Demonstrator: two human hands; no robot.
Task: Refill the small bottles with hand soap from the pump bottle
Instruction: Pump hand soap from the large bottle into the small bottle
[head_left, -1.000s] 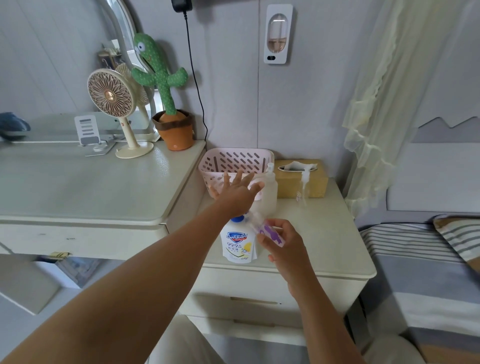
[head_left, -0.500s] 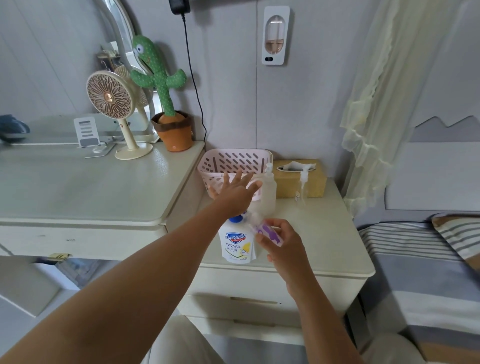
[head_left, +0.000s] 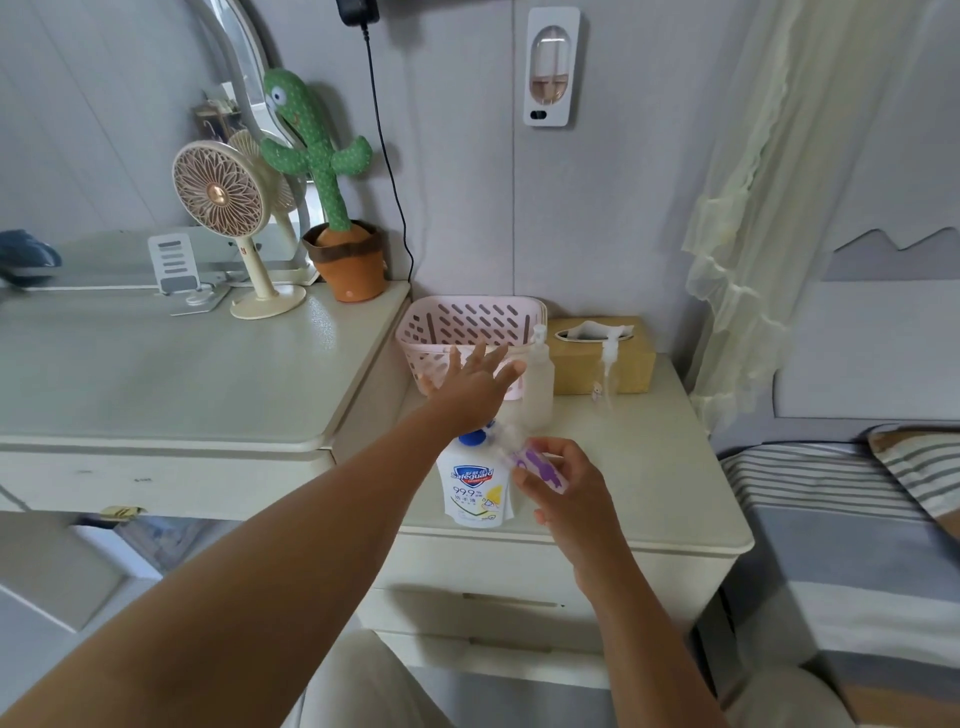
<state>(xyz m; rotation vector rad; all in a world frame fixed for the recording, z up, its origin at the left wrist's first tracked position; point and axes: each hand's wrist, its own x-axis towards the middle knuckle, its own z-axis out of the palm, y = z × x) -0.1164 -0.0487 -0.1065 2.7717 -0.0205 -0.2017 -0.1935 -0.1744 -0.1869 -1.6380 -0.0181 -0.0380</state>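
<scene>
- Left hand (head_left: 475, 387), fingers spread, pushes on the pump bottle (head_left: 470, 488).
- Right hand (head_left: 563, 480) pinches a small bottle (head_left: 535, 465) at the spout.
- Push slowly, so nothing spills.

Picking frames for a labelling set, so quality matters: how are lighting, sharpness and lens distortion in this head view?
Head view: soft, even light with faint shadows and no harsh glare; the wide-angle lens tilts the wall lines near the left edge; the small bottle in the right hand looks smeared at its neck; the left hand covers the top of the pump bottle.
</scene>
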